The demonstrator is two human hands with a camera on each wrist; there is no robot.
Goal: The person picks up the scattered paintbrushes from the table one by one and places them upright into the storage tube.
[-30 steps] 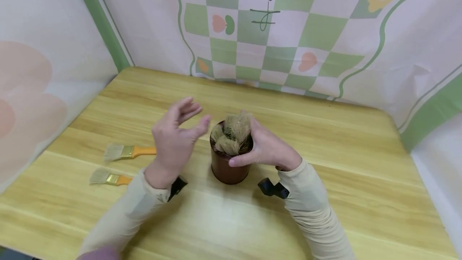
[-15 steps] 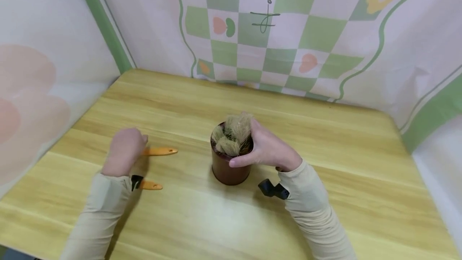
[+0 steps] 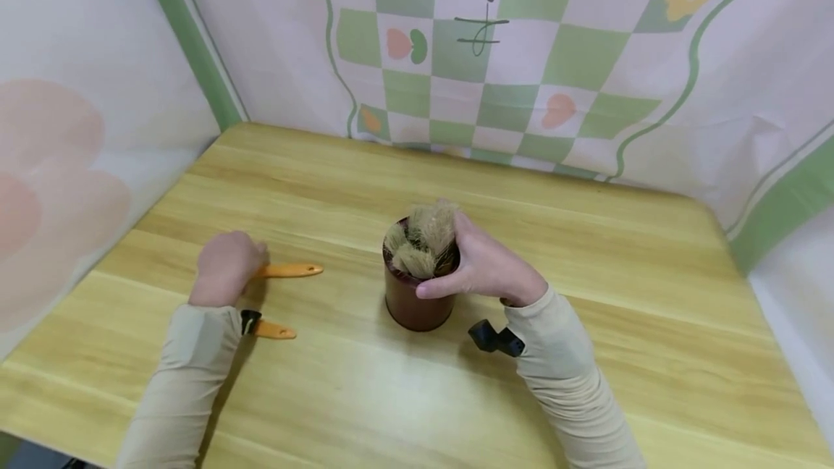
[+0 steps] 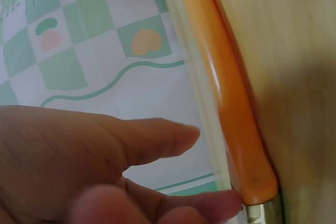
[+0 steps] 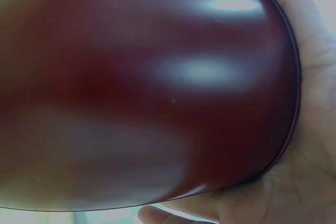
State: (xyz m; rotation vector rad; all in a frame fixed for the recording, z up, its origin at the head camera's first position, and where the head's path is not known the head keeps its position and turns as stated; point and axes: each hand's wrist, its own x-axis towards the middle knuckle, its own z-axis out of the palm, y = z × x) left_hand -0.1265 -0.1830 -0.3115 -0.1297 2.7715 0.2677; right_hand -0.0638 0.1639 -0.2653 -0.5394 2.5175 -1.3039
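Note:
In the head view my left hand [image 3: 228, 266] lies over the bristle end of the farther paintbrush, whose orange handle [image 3: 290, 271] sticks out to the right. The left wrist view shows a fingertip touching near the metal ferrule [image 4: 262, 212], with the thumb [image 4: 163, 139] apart from the orange handle [image 4: 226, 87]. My right hand [image 3: 485, 263] grips the rim of a dark red-brown cylindrical canister [image 3: 417, 302], thumb in front. Tan bristle tufts [image 3: 413, 259] rise from its mouth. Close up, the canister's glossy wall [image 5: 131, 87] sits against the right palm [image 5: 283, 182].
A second paintbrush handle [image 3: 275, 330] lies nearer the front, its bristles hidden beneath the left wrist and sleeve. Everything rests on a wooden table [image 3: 554, 223]. A patterned curtain [image 3: 449, 49] hangs along the back edge and sides.
My left hand has moved left and down from beside the canister to the farther paintbrush, then stayed almost still. The right hand keeps its hold on the canister.

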